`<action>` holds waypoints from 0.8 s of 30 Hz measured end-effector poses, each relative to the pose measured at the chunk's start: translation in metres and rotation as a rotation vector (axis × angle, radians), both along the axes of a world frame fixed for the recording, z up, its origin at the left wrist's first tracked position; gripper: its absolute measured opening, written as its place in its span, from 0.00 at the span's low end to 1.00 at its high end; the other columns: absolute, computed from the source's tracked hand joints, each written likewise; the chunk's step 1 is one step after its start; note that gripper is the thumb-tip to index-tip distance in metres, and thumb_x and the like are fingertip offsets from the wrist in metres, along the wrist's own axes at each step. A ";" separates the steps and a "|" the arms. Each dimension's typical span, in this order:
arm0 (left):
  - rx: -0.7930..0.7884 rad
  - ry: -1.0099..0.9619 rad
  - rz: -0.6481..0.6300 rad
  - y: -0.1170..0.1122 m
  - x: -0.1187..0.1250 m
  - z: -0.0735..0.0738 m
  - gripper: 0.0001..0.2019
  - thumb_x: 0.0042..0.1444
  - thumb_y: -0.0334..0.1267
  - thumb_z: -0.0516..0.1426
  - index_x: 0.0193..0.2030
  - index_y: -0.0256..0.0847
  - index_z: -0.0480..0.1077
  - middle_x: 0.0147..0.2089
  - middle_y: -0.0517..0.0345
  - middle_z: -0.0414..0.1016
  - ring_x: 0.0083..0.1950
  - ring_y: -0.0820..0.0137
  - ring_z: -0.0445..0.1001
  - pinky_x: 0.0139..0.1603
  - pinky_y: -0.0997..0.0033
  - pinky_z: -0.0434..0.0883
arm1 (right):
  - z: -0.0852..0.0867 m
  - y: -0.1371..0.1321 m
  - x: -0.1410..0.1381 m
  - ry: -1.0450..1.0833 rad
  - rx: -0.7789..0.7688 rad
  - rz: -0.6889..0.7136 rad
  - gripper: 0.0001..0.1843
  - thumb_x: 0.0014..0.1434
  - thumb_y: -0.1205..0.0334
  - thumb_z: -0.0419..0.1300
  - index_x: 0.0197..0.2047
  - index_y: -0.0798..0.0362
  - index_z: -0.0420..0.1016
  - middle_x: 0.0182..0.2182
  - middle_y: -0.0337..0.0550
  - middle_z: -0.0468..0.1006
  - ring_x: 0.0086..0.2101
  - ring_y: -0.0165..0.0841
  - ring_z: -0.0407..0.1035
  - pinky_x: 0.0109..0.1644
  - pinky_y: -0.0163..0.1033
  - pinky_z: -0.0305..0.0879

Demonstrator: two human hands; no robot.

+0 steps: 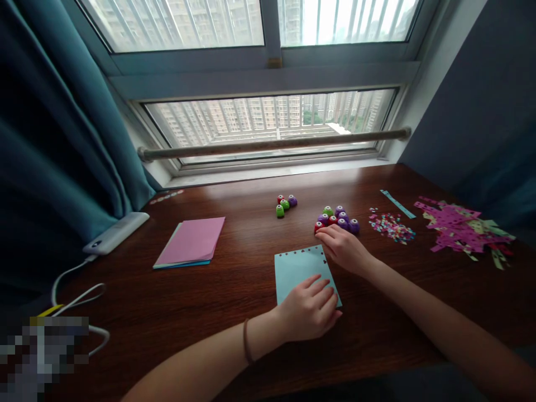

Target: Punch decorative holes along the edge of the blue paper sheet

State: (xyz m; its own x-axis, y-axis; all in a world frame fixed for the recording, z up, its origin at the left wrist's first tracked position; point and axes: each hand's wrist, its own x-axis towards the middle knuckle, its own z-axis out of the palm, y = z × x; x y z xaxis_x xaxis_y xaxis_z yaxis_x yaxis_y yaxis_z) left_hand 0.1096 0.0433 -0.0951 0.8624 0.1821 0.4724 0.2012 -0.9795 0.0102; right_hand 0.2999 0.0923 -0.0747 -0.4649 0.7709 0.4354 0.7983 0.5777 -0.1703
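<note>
A light blue sheet of paper (pixel 293 273) lies on the table with small dark holes along its top edge and upper right side. My left hand (pixel 312 307) rests on the sheet's lower right part, fingers stretched out and slightly spread. Past the sheet's top right corner is my right hand (pixel 345 248), its fingers drawn together. These fingertips overlap the front of a small red paper punch (pixel 319 225); what is between them is hidden. Behind them stand several purple, green and red punches (pixel 342 216) in a cluster.
Another few punches (pixel 285 205) stand farther back. Confetti (pixel 391 226), a blue strip (pixel 397 203) and a heap of pink punched strips (pixel 456 223) lie at right. Stacked coloured paper (pixel 190 240) and a white power strip (pixel 117 233) with a cord are at left.
</note>
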 end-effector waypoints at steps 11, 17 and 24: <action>0.029 0.053 0.026 0.004 -0.004 0.001 0.11 0.60 0.35 0.47 0.29 0.36 0.65 0.26 0.56 0.65 0.32 0.68 0.68 0.35 0.66 0.66 | 0.003 0.126 -0.064 -0.367 0.126 0.083 0.24 0.57 0.79 0.50 0.56 0.57 0.61 0.55 0.49 0.60 0.51 0.42 0.55 0.52 0.44 0.56; 0.036 0.073 0.026 0.010 -0.006 0.000 0.12 0.60 0.34 0.45 0.27 0.37 0.63 0.25 0.56 0.63 0.29 0.70 0.66 0.32 0.68 0.64 | -0.001 0.164 -0.078 -0.524 0.146 0.241 0.09 0.60 0.73 0.53 0.40 0.54 0.72 0.44 0.46 0.71 0.51 0.41 0.55 0.54 0.45 0.50; 0.009 0.080 0.028 0.014 -0.007 -0.001 0.12 0.60 0.34 0.45 0.27 0.36 0.64 0.25 0.57 0.64 0.30 0.69 0.67 0.33 0.68 0.65 | 0.015 0.145 -0.066 -0.408 0.165 0.196 0.12 0.61 0.74 0.49 0.41 0.58 0.73 0.42 0.52 0.71 0.44 0.40 0.61 0.47 0.45 0.57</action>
State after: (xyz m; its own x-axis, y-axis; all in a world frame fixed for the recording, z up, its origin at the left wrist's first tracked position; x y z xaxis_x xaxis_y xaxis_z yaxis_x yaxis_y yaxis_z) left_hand 0.1027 0.0575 -0.0959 0.8920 0.2029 0.4039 0.2286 -0.9734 -0.0160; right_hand 0.2334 0.2375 -0.0597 -0.7531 0.5876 0.2959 0.6541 0.7170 0.2410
